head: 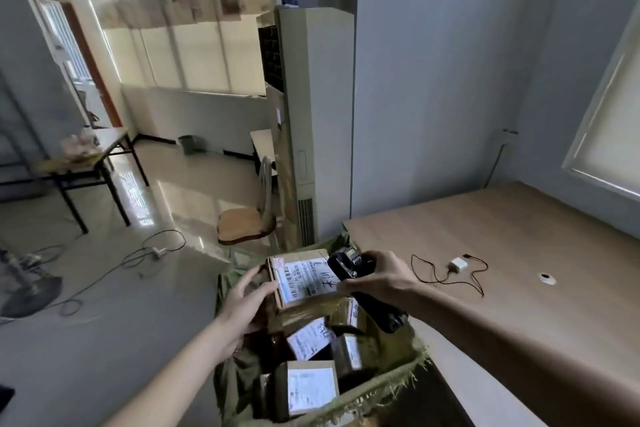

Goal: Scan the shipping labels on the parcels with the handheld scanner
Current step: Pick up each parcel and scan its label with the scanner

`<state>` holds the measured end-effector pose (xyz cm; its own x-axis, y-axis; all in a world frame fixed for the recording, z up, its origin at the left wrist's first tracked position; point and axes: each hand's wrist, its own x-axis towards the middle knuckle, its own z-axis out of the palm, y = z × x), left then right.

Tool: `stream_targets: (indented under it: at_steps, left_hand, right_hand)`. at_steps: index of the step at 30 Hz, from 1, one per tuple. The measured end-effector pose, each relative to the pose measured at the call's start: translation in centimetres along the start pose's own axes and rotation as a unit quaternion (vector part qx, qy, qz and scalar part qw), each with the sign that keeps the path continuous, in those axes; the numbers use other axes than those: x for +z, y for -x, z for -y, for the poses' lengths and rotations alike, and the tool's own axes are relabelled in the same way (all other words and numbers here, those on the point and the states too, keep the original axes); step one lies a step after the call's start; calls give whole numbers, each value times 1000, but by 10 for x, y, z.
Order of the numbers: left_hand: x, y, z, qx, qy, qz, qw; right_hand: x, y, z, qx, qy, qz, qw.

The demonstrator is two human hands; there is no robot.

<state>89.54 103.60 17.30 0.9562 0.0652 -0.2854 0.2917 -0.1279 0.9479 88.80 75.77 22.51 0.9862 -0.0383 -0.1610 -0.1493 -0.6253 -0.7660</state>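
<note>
Right hand (379,276) curled tight round handheld scanner (346,265), head pointing left at shipping label (304,279) just beside it on top parcel (301,276), left hand (247,295) gripping that parcel's left edge above green sack (398,381).

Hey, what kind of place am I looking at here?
Probably an office used as a parcel room: a green sack full of labelled parcels, a wooden desk, and a floor-standing air conditioner.
</note>
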Motion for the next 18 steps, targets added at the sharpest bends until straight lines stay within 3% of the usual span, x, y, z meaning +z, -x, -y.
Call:
stream_targets:
  at_steps: [7, 13, 18]
  left_hand:
    - [-34, -76, 62, -77, 4, -40, 996]
    - [-49, -102, 105, -152, -7, -8, 988]
    - [-64, -120, 124, -138, -126, 10, 982]
  right_hand:
    - [67, -104, -9, -8, 66, 53, 996]
    - [124, -147, -12, 2, 86, 82, 993]
    - [156, -158, -13, 19, 102, 102, 989]
